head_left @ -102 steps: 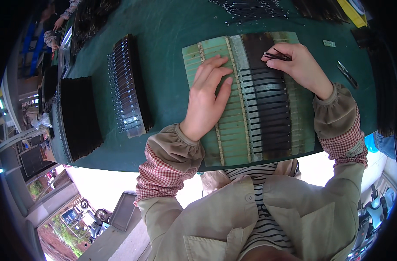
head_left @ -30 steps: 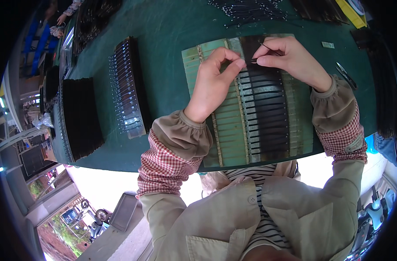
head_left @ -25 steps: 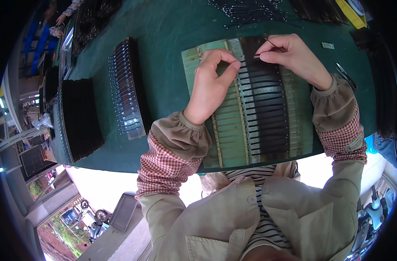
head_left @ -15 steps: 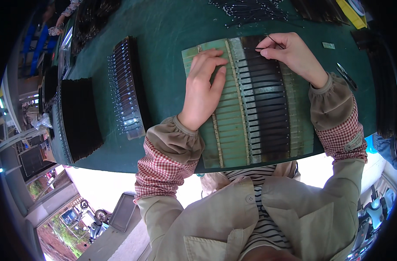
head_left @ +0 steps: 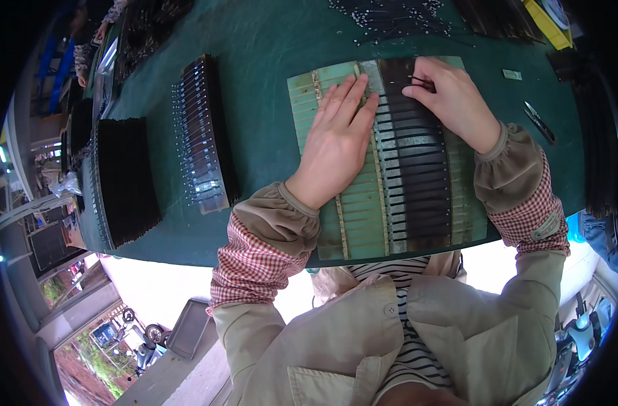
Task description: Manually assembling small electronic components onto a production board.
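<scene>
A light green board (head_left: 360, 223) with raised ridges and many slots lies on the table in front of me. Dark, thin strips (head_left: 424, 176) lie side by side across its right part, with a clear tape band along their left ends. My left hand (head_left: 336, 139) rests palm down on the board's left part, fingers stretched out, fingertips by the tape band. At the board's far end, my right hand (head_left: 451, 98) pinches a thin black wire (head_left: 422, 82) between thumb and forefinger. Part of the wire is hidden by the fingers.
Loose black wires with pale tips (head_left: 397, 19) lie at the far side. Left of the board stand a bundled wire row (head_left: 204, 135) and a larger black bundle (head_left: 126, 183). Small snips (head_left: 540, 123) and a pale tag (head_left: 512, 74) lie right. Another person's hand (head_left: 102, 30) shows far left.
My left hand has slid right and away from me, its fingertips now reaching the tape band. My right hand has moved slightly right and turned, still pinching the wire.
</scene>
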### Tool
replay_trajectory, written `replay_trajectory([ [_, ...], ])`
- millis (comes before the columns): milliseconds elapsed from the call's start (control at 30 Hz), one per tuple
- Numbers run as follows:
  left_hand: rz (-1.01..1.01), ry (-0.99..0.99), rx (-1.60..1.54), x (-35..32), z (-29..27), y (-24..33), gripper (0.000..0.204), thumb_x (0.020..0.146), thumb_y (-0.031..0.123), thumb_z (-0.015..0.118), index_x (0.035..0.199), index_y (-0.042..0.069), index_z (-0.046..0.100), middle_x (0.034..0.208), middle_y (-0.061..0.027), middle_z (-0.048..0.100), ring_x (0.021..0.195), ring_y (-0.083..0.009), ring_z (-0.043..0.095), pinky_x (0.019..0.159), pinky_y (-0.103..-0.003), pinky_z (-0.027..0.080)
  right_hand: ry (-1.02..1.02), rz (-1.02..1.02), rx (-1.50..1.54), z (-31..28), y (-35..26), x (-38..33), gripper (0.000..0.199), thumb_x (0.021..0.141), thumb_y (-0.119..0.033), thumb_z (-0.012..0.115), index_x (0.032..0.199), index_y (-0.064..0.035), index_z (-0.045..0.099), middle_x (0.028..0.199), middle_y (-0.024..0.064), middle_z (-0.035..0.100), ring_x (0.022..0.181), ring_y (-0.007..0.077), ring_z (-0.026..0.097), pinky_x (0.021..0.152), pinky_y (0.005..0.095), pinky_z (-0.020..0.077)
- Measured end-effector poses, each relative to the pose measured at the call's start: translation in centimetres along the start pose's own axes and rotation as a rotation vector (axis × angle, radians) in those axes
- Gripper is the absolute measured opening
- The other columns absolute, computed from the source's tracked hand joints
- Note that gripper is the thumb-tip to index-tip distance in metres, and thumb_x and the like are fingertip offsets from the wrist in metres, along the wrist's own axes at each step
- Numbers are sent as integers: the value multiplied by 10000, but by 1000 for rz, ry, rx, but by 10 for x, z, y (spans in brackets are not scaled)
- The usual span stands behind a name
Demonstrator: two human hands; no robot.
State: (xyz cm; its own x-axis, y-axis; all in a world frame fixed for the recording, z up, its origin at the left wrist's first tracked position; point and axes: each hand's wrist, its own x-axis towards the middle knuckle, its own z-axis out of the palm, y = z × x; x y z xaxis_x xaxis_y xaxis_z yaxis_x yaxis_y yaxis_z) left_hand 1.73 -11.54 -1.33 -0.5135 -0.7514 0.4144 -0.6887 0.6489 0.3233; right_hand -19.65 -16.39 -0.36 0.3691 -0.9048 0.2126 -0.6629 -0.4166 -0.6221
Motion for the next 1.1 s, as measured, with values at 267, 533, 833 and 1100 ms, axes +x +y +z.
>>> replay_trajectory([
  [267, -476, 101, -876, 19, -5, -1, 232, 872, 58, 559, 1091, -20, 564, 1157, -134, 567, 1078, -204, 533, 943, -310, 393, -196, 163, 480, -22, -1, 6, 145, 815, -118, 628, 851, 22, 611, 770, 40, 604, 701, 112, 567, 661, 252, 444],
  [533, -383, 51, -744, 19, 2, -17, 103, 864, 67, 578, 934, 1, 613, 1060, -115, 609, 943, -169, 562, 831, -275, 437, -217, 77, 485, -19, -1, 10, 122, 825, -72, 604, 881, 26, 650, 740, 31, 607, 714, 100, 562, 689, 225, 450],
  [833, -271, 181, -373, 6, 0, -18, 109, 833, 34, 577, 926, -6, 617, 1113, -122, 587, 1034, -254, 555, 855, -314, 441, -216, 188, 487, -8, 9, 18, 112, 793, -55, 626, 877, 15, 651, 708, 29, 603, 668, 84, 548, 642, 227, 457],
  [1100, -101, 113, -153, 8, 4, -12, 240, 823, -4, 551, 1058, 18, 592, 1187, -150, 542, 1119, -315, 501, 924, -359, 409, -152, 158, 255, -3, 2, 17, 138, 782, -66, 632, 908, -10, 646, 692, 41, 593, 639, 114, 547, 615, 245, 452],
])
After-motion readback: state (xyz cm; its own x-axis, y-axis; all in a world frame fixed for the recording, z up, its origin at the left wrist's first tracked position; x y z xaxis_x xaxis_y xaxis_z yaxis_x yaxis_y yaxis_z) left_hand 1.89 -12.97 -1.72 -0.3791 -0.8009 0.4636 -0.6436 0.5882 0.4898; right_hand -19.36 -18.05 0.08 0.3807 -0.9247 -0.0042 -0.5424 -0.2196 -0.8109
